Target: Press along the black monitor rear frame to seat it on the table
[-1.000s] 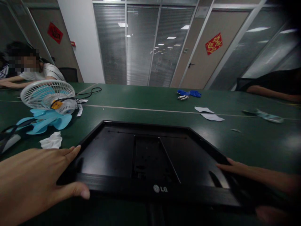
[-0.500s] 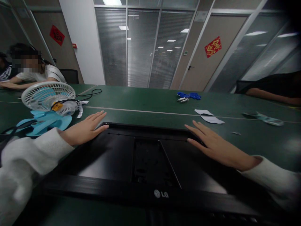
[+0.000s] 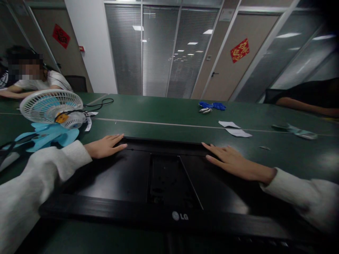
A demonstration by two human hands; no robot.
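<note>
A black LG monitor (image 3: pixel 164 183) lies face down on the green table (image 3: pixel 164 113), its back panel toward me. My left hand (image 3: pixel 104 146) rests flat on the monitor's far left corner, fingers stretched out. On the far right corner my right hand (image 3: pixel 233 160) lies flat too, fingers spread. Neither hand holds anything. Both arms wear white sleeves.
A small fan with a white grille (image 3: pixel 51 106) and loose blue blades (image 3: pixel 47 135) lies at the left with a black cable (image 3: pixel 102 103). Blue gloves (image 3: pixel 213 105), paper scraps (image 3: pixel 234 127) and a strip (image 3: pixel 295 129) lie farther back. A person sits at far left; another arm rests at far right.
Both hands left the monitor's near side edges and reached to its far corners, where they have settled lower and flatter. The monitor has stayed on the table.
</note>
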